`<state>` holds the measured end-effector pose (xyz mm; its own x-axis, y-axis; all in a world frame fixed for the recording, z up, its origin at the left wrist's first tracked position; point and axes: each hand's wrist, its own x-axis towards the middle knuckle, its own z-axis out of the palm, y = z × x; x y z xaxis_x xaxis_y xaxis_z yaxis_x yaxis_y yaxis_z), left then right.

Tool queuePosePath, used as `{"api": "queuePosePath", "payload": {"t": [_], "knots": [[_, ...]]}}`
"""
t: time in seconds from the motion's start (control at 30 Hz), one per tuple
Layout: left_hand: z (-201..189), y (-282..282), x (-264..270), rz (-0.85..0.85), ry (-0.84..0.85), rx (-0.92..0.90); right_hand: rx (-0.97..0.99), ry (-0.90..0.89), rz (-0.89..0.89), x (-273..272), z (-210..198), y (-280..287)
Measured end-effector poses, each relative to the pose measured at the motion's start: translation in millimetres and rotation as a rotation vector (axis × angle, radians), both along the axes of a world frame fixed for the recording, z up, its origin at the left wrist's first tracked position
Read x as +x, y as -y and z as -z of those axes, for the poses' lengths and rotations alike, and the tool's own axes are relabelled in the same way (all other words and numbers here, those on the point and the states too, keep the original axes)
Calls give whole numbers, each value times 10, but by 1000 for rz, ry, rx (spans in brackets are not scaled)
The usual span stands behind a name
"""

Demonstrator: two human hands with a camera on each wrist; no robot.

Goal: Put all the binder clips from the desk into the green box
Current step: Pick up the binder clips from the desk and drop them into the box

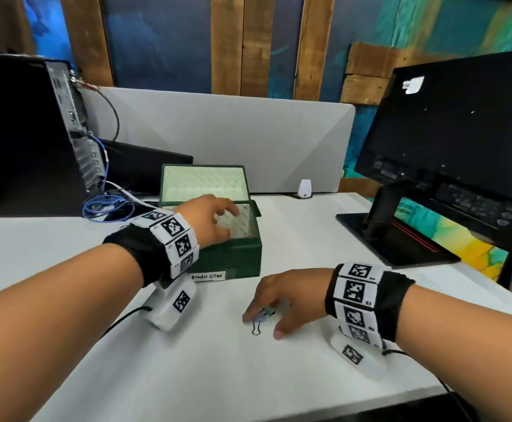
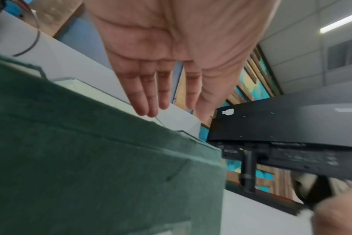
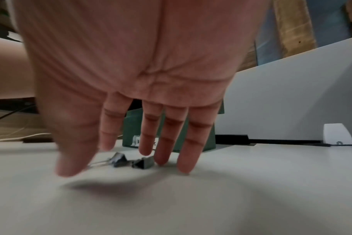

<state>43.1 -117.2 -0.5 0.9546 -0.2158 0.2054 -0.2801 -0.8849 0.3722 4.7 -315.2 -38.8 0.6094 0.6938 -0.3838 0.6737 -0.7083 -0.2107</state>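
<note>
The box (image 1: 233, 257) sits just above the middle of the head view with its lid (image 1: 203, 181) tipped back, so it is ready to receive clips. What shows of its pale lining holds no clip; the left hand (image 1: 209, 219) covers part of the inside, so I cannot tell whether any lie under it. That hand hovers over the opening with fingers straight and loosely spread, holding nothing; the left wrist view shows an empty palm above the green wall.

Below the box, low in the middle of the head view, the right hand (image 1: 282, 300) is spread over the worktop (image 1: 309, 226) with relaxed fingers reaching down. It has not closed on anything. The right wrist view shows two clips (image 3: 131, 161) lying side by side on the worktop just behind the fingertips (image 3: 184, 168), in the lower middle of that frame. In the head view only one wire handle pokes out from under the fingers.

My judgement: the task is near its end or at least mid-way. At least these two clips are left to lift and drop in, and no others show on the worktop. The rest of the job is one pinch or sweep, then a short carry up to the box.
</note>
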Motion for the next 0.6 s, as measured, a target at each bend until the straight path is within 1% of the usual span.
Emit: {"api": "queuePosePath", "payload": {"t": [0.13,0.2,0.27,0.37,0.47,0.53,0.6], "knots": [[96,89,-289,161,-95,232,-3,58,-23,1,26,-39],[166,72,-391,187,-85,326,-18,72,-7,4,39,-40],[173,-33,-416,164,-49,364,-36,55,20,21,52,-34],[88,-270,-371,75,-8,302,-54,3,77,86,70,-17],[3,-517,-313,-74,24,195,-65,-44,142,176,57,17],[2,-674,-264,-192,21,54,-49,-55,183,222,22,28],[56,-814,-173,-333,-31,-141,9,-38,215,271,-86,20]]}}
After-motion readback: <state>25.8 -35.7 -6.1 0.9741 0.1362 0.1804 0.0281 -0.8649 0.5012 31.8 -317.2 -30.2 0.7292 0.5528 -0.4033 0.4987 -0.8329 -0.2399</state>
